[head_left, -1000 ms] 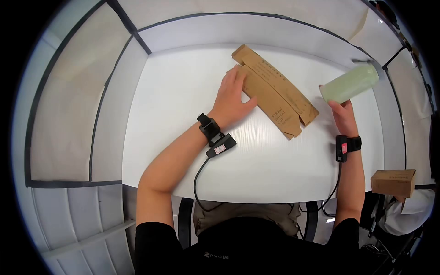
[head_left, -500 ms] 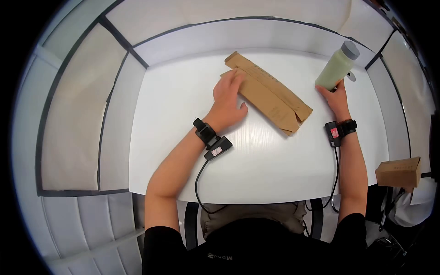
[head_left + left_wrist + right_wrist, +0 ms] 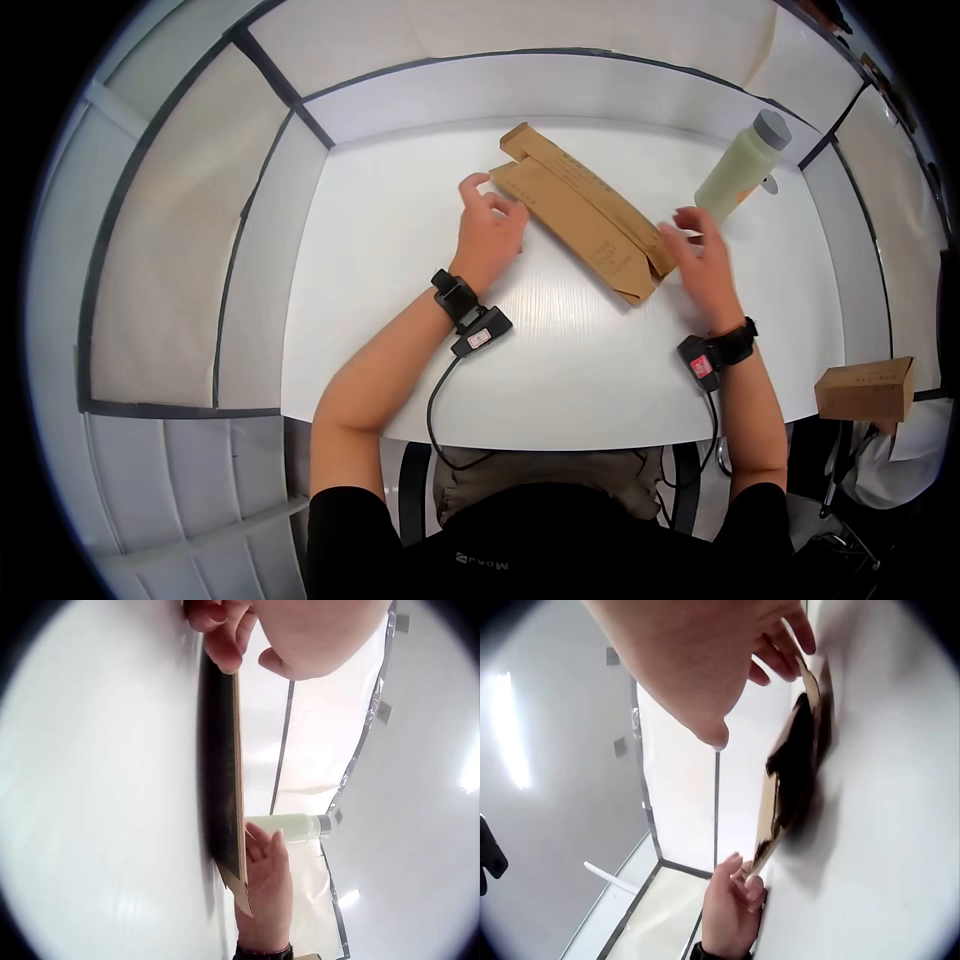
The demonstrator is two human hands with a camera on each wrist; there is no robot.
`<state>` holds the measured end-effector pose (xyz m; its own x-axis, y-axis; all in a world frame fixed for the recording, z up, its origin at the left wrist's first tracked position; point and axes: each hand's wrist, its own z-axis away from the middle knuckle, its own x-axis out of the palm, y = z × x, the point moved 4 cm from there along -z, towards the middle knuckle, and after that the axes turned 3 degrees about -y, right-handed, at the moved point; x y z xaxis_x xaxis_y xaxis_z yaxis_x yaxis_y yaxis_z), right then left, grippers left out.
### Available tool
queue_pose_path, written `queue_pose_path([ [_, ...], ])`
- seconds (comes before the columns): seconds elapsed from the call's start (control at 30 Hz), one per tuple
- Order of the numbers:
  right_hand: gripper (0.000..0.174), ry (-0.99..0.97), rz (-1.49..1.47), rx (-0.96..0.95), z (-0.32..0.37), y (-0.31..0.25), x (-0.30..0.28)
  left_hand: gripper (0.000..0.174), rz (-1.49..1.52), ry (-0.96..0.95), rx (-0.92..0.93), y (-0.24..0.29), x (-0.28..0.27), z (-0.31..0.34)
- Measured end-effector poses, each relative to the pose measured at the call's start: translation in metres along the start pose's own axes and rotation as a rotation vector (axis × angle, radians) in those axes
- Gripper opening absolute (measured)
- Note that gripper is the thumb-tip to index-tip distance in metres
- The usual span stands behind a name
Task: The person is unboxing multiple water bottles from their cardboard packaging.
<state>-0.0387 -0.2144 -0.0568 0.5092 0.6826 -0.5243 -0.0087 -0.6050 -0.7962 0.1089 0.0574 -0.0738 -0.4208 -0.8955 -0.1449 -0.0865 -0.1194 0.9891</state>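
A flattened brown cardboard carton (image 3: 585, 210) lies slantwise on the white table (image 3: 400, 300). My left hand (image 3: 490, 228) is at its far left edge, where the fingers (image 3: 219, 641) and thumb pinch the edge and tilt the carton (image 3: 229, 787) up off the table. My right hand (image 3: 700, 255) is at the carton's near right end (image 3: 799, 761). Its fingers (image 3: 784, 641) touch the tip of the cardboard and the thumb stands apart. A pale green bottle (image 3: 742, 165) with a grey cap stands upright behind the right hand, untouched.
White panel walls (image 3: 560, 75) with dark seams close in the table at the back and sides. A small brown box (image 3: 865, 390) sits off the table's right edge. Cables run from both wrist cameras over the front edge.
My right hand stood the bottle upright at the back right, let it go and came to the carton's near end. My left hand went from lying flat on the carton to pinching its edge.
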Motion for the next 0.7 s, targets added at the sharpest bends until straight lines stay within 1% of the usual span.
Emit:
queue_pose_path([
  [0.07, 0.053, -0.113, 0.086, -0.035, 0.001, -0.007, 0.020, 0.070, -0.026, -0.082, -0.020, 0.005, 0.005, 0.001],
  [0.1, 0.059, -0.185, 0.146, -0.046, 0.001, -0.016, 0.027, 0.071, 0.017, -0.108, 0.025, 0.002, 0.009, -0.001],
  [0.13, 0.061, -0.250, 0.122, -0.056, 0.000, -0.022, 0.035, 0.071, 0.060, -0.131, 0.069, -0.003, 0.014, -0.002],
  [0.17, 0.068, -0.340, -0.060, 0.048, 0.001, -0.024, 0.046, 0.071, 0.100, -0.154, 0.113, -0.007, 0.016, -0.003],
  [0.2, 0.070, -0.367, -0.090, -0.007, 0.004, -0.029, 0.056, 0.077, 0.018, -0.198, 0.063, 0.000, 0.014, 0.000],
  [0.23, 0.072, -0.392, -0.118, -0.059, 0.007, -0.034, 0.064, 0.079, 0.106, -0.168, 0.081, 0.004, 0.014, 0.003],
  [0.27, 0.075, -0.411, -0.083, -0.093, 0.009, -0.039, 0.069, 0.082, 0.193, -0.140, 0.099, 0.008, 0.015, 0.006],
  [0.3, 0.077, -0.429, -0.048, -0.128, 0.009, -0.055, 0.072, 0.085, 0.280, -0.110, 0.119, 0.009, 0.014, 0.008],
  [0.33, 0.080, -0.447, -0.018, -0.165, 0.010, -0.066, 0.076, 0.084, 0.315, -0.106, 0.105, 0.009, 0.014, 0.007],
  [0.43, 0.084, -0.504, -0.350, 0.057, 0.006, -0.069, 0.090, 0.082, 0.403, -0.084, 0.063, 0.012, 0.006, 0.005],
  [0.47, 0.090, -0.517, -0.379, 0.036, 0.003, -0.066, 0.096, 0.074, 0.362, -0.161, 0.020, 0.012, 0.006, 0.007],
  [0.57, 0.094, -0.585, -0.483, -0.012, 0.009, -0.076, 0.108, 0.072, 0.588, -0.333, -0.109, -0.009, 0.012, -0.002],
  [0.6, 0.097, -0.585, -0.418, -0.115, 0.010, -0.077, 0.111, 0.068, 0.633, -0.364, -0.120, -0.009, 0.013, -0.002],
  [0.67, 0.096, -0.595, -0.459, -0.155, 0.012, -0.077, 0.110, 0.066, 0.722, -0.423, -0.142, -0.008, 0.012, -0.001],
  [0.7, 0.096, -0.599, -0.479, -0.176, 0.011, -0.077, 0.109, 0.066, 0.699, -0.400, -0.106, -0.005, 0.010, 0.000],
])
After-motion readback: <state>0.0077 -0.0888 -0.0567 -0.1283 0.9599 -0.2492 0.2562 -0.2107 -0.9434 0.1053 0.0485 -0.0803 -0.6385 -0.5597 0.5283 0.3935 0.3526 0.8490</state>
